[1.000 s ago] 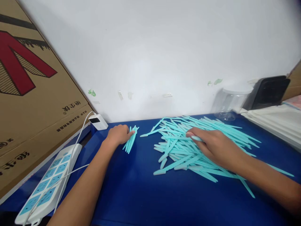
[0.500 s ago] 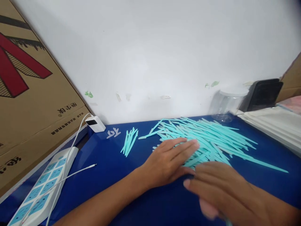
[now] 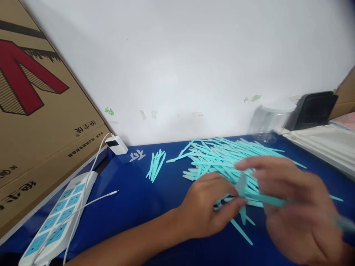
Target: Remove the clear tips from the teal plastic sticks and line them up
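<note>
My left hand (image 3: 212, 205) is closed in a pinch on several thin teal plastic sticks (image 3: 242, 184), some with pale flat ends. They point in different directions, and a few stick out below the thumb. My right hand (image 3: 296, 207) hovers just right of these, smeared by motion, with its fingers curved around a gap. One teal stick reaches across to its palm, and a blurred teal piece (image 3: 346, 223) shows by its wrist; whether it grips either I cannot tell. Behind both hands spreads a loose pile of teal sticks (image 3: 210, 153).
A small separate bunch of teal sticks (image 3: 155, 165) lies left on the blue table (image 3: 138, 218). Further left are a white device (image 3: 118, 146), a cable (image 3: 104, 196) and a power strip (image 3: 59, 218). A clear jar (image 3: 273, 122) and white bags (image 3: 324, 142) stand at the right.
My left hand has gone from lying flat by the pile to pinching several teal sticks. My right hand has risen and moved right, turning its palm toward the left hand. The view has shifted slightly.
</note>
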`<state>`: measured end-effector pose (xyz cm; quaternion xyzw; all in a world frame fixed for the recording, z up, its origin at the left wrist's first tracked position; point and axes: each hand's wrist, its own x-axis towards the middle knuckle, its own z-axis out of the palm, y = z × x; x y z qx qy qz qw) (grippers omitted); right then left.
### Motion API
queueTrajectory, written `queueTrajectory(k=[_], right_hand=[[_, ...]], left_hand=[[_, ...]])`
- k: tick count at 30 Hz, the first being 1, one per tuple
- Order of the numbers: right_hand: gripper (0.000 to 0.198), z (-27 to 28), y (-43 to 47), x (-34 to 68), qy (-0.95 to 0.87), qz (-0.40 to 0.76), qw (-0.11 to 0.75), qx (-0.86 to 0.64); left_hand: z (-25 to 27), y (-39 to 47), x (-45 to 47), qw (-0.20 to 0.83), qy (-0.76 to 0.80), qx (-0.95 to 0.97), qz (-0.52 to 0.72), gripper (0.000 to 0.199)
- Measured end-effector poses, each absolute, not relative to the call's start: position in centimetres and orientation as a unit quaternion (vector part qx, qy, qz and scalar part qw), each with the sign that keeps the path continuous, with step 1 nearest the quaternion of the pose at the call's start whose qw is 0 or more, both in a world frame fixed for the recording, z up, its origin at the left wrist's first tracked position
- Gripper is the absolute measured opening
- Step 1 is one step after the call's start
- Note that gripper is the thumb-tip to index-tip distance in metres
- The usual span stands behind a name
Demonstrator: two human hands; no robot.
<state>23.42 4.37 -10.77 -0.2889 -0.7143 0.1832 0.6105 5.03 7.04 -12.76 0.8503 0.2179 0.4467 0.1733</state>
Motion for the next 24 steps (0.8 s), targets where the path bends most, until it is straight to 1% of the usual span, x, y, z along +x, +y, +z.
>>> queueTrajectory(k=[1,2,5,7,9,11,14,18,21,24], right_hand=[[0.035,-10.6,5.1,23.3,-0.676,0.197,0.651,-0.282],[0.042,-10.5,5.7,23.1,-0.673,0.229,0.641,-0.29],[0.053,-10.7,7.1,22.7,-0.69,0.294,0.569,-0.337],[0.055,-11.1,7.4,22.6,-0.698,0.349,0.506,-0.367],[0.056,-11.4,7.4,22.7,-0.684,0.408,0.462,-0.391],[0.058,-11.7,7.3,22.7,-0.657,0.451,0.454,-0.398],[0.062,-11.8,7.1,22.5,-0.63,0.496,0.454,-0.388],[0.063,-11.8,6.7,22.0,-0.602,0.555,0.416,-0.396],[0.066,-11.9,6.4,21.7,-0.605,0.561,0.398,-0.401],[0.068,-11.9,6.3,21.7,-0.616,0.542,0.392,-0.416]], left_hand=[[-12.5,7.1,5.0,0.212,0.263,0.825,0.453,0.015],[-12.3,7.1,4.9,0.249,0.303,0.798,0.458,0.017],[-12.1,7.5,4.5,0.358,0.36,0.732,0.454,0.024],[-12.2,7.7,4.4,0.424,0.36,0.71,0.431,0.025],[-12.4,7.8,4.4,0.468,0.355,0.696,0.412,0.027],[-12.5,7.7,4.5,0.492,0.351,0.685,0.407,0.027],[-12.4,7.6,4.7,0.5,0.351,0.681,0.403,0.027],[-12.3,7.3,4.7,0.533,0.34,0.677,0.376,0.03],[-12.2,7.1,4.8,0.56,0.337,0.663,0.366,0.035],[-12.1,7.0,4.9,0.593,0.322,0.642,0.364,0.038]])
